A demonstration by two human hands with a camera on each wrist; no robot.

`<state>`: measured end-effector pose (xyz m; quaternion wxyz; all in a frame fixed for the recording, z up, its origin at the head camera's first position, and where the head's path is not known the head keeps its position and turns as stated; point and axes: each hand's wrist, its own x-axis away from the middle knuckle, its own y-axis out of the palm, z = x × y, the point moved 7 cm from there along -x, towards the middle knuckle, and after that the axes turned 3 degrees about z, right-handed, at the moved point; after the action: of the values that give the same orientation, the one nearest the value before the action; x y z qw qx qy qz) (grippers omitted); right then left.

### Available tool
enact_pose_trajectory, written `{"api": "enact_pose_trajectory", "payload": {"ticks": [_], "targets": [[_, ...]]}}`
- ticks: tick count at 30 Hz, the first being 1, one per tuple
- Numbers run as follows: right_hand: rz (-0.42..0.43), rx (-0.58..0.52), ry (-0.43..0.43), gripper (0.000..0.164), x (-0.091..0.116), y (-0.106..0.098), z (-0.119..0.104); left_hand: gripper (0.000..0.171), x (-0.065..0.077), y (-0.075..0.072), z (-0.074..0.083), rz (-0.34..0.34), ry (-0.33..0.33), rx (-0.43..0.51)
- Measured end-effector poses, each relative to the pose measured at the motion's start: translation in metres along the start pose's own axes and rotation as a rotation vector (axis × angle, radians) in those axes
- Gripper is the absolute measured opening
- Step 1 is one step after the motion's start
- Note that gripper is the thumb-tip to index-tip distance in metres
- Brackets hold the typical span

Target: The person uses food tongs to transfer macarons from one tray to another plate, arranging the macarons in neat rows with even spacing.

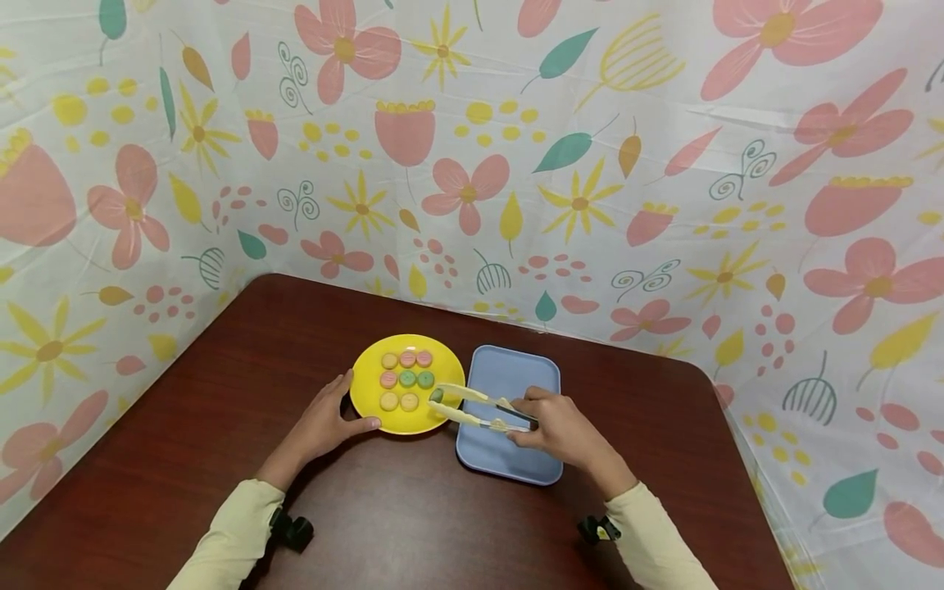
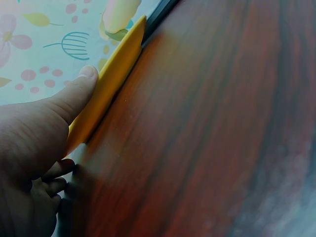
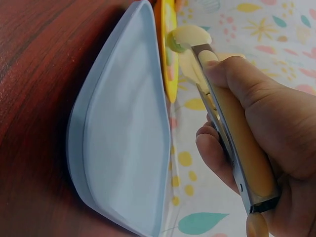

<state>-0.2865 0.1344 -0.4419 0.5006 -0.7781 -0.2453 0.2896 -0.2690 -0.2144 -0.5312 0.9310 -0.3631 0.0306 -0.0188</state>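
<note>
My left hand [image 1: 322,422] holds the edge of a round yellow plate [image 1: 361,410], thumb along its near rim and fingers at its left side. On the plate lie several small round cookies [image 1: 408,378] in pink, green and pale yellow, set in rows. In my right hand [image 1: 556,426] is a pair of tongs [image 1: 479,395] with cream tips and dark metal arms, reaching left over the plate's right edge. Between the tips sits a green cookie [image 3: 174,42], raised above the plate. Under the tongs and right hand lies a blue rectangular tray [image 3: 126,133] with nothing in it.
Both plate and tray rest side by side on a dark brown wooden table [image 1: 413,508]. A white sheet with a flower print [image 1: 472,197] hangs behind and at both sides of it. Each forearm wears a small black wrist camera [image 1: 295,533].
</note>
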Motion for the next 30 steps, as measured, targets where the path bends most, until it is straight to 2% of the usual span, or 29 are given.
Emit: {"api": "enact_pose_trajectory", "payload": {"ticks": [18,30], "targets": [[-0.031,0.018,-0.016,0.042,-0.008,0.006,-0.003,0.115,0.000,-0.001,0.001,-0.005,-0.007,-0.008],[-0.057,0.008,0.015,0.044,-0.011,0.008,-0.002,0.117,0.000,0.000,-0.002,-0.003,-0.011,-0.001]]}}
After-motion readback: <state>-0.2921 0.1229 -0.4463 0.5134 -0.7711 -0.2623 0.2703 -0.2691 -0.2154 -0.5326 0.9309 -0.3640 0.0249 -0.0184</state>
